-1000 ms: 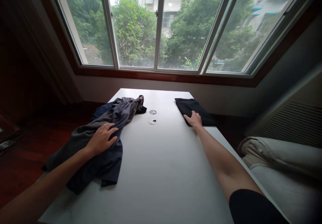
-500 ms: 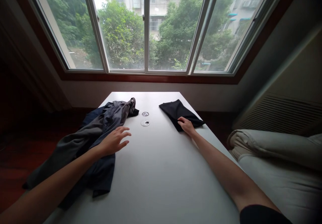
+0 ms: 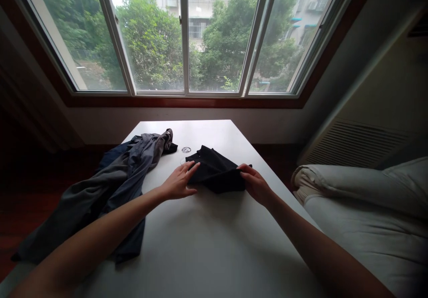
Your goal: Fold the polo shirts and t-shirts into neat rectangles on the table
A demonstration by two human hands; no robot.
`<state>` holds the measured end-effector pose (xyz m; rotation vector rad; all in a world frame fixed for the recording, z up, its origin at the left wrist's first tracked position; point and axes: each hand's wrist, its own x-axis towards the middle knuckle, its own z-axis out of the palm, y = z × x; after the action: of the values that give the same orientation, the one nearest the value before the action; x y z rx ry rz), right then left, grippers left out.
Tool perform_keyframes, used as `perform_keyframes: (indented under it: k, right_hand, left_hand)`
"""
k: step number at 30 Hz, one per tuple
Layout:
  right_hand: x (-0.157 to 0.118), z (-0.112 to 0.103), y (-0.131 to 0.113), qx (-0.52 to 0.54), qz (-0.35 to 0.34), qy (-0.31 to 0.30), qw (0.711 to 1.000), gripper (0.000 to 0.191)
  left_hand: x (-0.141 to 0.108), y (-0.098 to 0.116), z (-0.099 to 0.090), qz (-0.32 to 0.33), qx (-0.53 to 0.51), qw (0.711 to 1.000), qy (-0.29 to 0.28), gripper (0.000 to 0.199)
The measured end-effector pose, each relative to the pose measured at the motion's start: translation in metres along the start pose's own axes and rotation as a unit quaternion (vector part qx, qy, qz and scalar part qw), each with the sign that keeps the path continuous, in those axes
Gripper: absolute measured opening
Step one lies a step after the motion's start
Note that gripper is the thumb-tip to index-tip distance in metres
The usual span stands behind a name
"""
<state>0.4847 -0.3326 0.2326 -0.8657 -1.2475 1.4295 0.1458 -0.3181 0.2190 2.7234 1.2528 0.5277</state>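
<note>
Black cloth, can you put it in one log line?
right hand: grips black cloth | left hand: open at cloth's left end, contact unclear | grey and navy clothes: heaped on white table

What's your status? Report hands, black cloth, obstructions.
Right hand pinching black cloth at right. Left hand open at its left, contact unclear. Cloth creased. Clothes pile left, apart.

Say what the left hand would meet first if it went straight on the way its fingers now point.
Most likely the black cloth: the left hand points at the left side of the black cloth. Its fingertips overlap that edge in view, so contact can't be ruled out.
</note>
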Motion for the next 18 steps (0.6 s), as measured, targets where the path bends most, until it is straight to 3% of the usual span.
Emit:
perform_keyframes:
  k: [2, 4, 6, 8, 11, 14, 16, 18]
  right_hand:
    - [-0.011, 0.004, -0.001, -0.024, 0.004, -0.048, 0.999, 0.023]
    - [-0.018, 0.005, -0.002, -0.062, -0.002, -0.083, 0.995, 0.021]
    - [-0.023, 0.005, -0.001, -0.121, -0.023, -0.114, 0.986, 0.018]
    - [-0.024, 0.008, 0.0, -0.189, -0.041, -0.14, 0.971, 0.017]
    - [-0.022, 0.015, 0.005, -0.284, -0.074, -0.141, 0.945, 0.019]
    - [-0.022, 0.025, 0.014, -0.381, -0.183, -0.087, 0.902, 0.024]
    - [-0.023, 0.031, 0.022, -0.434, -0.261, -0.046, 0.861, 0.036]
    - [-0.024, 0.035, 0.03, -0.466, -0.307, -0.025, 0.83, 0.053]
  left_hand:
    - [0.011, 0.007, 0.01, 0.005, 0.009, 1.0, 0.0, 0.103]
    - [0.018, 0.011, 0.014, 0.005, 0.009, 1.0, -0.012, 0.084]
    - [0.023, 0.013, 0.011, -0.013, -0.011, 1.0, -0.011, 0.057]
    - [0.026, 0.014, 0.001, -0.046, -0.056, 0.997, 0.026, 0.04]
    - [0.029, 0.021, -0.025, -0.097, -0.188, 0.97, 0.117, 0.036]
    - [0.025, 0.041, -0.062, -0.113, -0.363, 0.903, 0.2, 0.034]
    - [0.014, 0.064, -0.092, -0.085, -0.43, 0.867, 0.238, 0.03]
    - [-0.006, 0.091, -0.124, -0.031, -0.437, 0.87, 0.226, 0.023]
